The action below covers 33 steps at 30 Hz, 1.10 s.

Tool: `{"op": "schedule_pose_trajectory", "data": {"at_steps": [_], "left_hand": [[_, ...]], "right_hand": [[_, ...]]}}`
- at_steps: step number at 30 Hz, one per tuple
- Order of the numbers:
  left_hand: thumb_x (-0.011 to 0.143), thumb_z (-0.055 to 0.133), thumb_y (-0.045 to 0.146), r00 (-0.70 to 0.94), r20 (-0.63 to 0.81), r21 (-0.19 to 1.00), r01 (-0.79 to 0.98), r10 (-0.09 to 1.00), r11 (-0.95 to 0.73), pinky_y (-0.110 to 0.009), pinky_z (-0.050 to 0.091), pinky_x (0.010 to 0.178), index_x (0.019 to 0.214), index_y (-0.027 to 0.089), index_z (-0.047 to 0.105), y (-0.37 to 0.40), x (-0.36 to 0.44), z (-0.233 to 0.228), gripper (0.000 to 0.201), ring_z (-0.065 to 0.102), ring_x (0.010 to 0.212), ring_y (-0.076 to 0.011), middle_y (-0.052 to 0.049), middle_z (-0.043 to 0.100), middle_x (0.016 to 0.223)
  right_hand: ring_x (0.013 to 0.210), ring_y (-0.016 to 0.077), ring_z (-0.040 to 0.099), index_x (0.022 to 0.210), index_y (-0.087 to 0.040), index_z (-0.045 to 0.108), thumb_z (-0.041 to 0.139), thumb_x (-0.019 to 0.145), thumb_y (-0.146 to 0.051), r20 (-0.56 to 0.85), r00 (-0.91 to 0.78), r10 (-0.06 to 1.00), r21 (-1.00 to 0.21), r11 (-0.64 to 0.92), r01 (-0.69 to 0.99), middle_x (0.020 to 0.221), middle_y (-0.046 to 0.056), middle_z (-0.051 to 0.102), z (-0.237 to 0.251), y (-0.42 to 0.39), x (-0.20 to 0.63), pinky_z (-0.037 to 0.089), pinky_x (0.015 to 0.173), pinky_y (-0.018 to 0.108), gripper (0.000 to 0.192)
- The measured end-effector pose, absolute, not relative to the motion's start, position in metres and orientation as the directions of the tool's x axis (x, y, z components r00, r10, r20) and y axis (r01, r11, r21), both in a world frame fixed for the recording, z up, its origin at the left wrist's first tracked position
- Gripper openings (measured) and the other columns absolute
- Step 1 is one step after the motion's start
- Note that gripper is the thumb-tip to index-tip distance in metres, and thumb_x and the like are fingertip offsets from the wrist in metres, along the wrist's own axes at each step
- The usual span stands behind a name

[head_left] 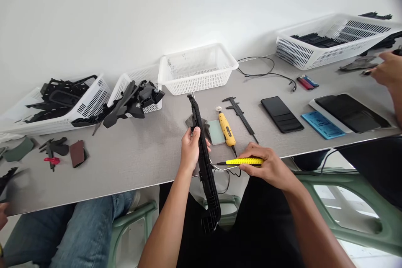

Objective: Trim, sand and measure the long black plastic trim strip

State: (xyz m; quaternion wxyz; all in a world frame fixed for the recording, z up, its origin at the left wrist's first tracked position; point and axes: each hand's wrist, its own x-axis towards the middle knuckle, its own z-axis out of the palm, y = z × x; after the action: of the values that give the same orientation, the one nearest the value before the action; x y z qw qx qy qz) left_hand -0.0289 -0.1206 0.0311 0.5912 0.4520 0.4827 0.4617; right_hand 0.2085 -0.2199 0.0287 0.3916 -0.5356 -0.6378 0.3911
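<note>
My left hand (190, 148) is closed around a long black plastic part (205, 171), slanting from above the table down past its front edge. Between the fingers of my right hand (265, 165) is a slim yellow-handled trimming tool (245, 161). Its dark shaft and thin tip point left at the part's side; whether they touch I cannot tell. Just beyond the part lie a pale green sheet (216, 132), a dark crumpled cloth (190, 121) partly hidden behind it, and a yellow rotary tool (226, 129). A dark vernier caliper (241, 115) rests farther right.
White baskets (197, 82) line the wall; some hold black parts (64, 96). Phones (282, 114), a blue tray (323, 125) and lighters (307, 82) lie right. Sandpaper pieces (77, 153) and a small tool (53, 150) lie left. Other people's hands (387, 71) show at both sides.
</note>
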Motion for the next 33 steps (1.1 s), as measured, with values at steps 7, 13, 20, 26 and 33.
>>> {"op": "schedule_pose_trajectory", "data": {"at_steps": [7,13,20,26,33], "left_hand": [[0.086,0.070,0.086,0.107,-0.154,0.980,-0.111,0.982,0.166,-0.024,0.048,0.042,0.096,0.023,0.055,-0.120,-0.028,0.033,0.066,0.065,0.044,-0.0156,0.002,0.070,0.062],[0.087,0.069,0.085,0.120,-0.151,0.982,-0.095,0.981,0.163,-0.024,0.047,0.042,0.095,0.023,0.054,-0.121,-0.029,0.033,0.064,0.063,0.044,-0.0154,0.002,0.070,0.062],[0.093,0.070,0.076,0.121,-0.126,0.985,-0.100,0.985,0.139,-0.024,0.046,0.046,0.093,0.023,0.059,-0.122,-0.029,0.030,0.054,0.059,0.049,-0.0133,0.001,0.069,0.069],[0.103,0.062,0.063,0.175,-0.068,0.997,-0.019,0.982,0.072,-0.024,0.048,0.060,0.093,0.021,0.065,-0.123,-0.030,0.031,0.044,0.060,0.064,-0.0139,0.000,0.069,0.074],[0.105,0.056,0.063,0.222,-0.041,0.999,0.032,0.974,0.034,-0.026,0.047,0.062,0.092,0.022,0.064,-0.127,-0.030,0.037,0.044,0.061,0.067,-0.0161,-0.002,0.071,0.076]], "right_hand": [[0.076,0.0230,0.065,0.094,-0.025,0.088,0.084,0.092,-0.050,0.097,-0.106,0.990,-0.922,0.129,0.365,0.086,0.007,0.074,0.030,-0.220,0.207,0.053,0.072,0.037,0.025],[0.079,0.0239,0.066,0.099,-0.025,0.088,0.083,0.094,-0.054,0.104,-0.068,0.992,-0.915,0.122,0.384,0.088,0.007,0.075,0.029,-0.221,0.207,0.053,0.072,0.037,0.030],[0.083,0.0253,0.069,0.103,-0.025,0.087,0.081,0.096,-0.058,0.112,-0.033,0.993,-0.900,0.116,0.421,0.093,0.008,0.078,0.027,-0.220,0.205,0.054,0.076,0.038,0.034],[0.084,0.0259,0.070,0.105,-0.026,0.087,0.081,0.095,-0.061,0.120,-0.050,0.992,-0.903,0.130,0.409,0.095,0.008,0.078,0.021,-0.220,0.201,0.055,0.078,0.039,0.037],[0.090,0.0268,0.070,0.108,-0.027,0.086,0.079,0.098,-0.059,0.182,0.008,0.983,-0.890,0.162,0.426,0.100,0.008,0.081,0.018,-0.220,0.199,0.056,0.081,0.039,0.035]]}}
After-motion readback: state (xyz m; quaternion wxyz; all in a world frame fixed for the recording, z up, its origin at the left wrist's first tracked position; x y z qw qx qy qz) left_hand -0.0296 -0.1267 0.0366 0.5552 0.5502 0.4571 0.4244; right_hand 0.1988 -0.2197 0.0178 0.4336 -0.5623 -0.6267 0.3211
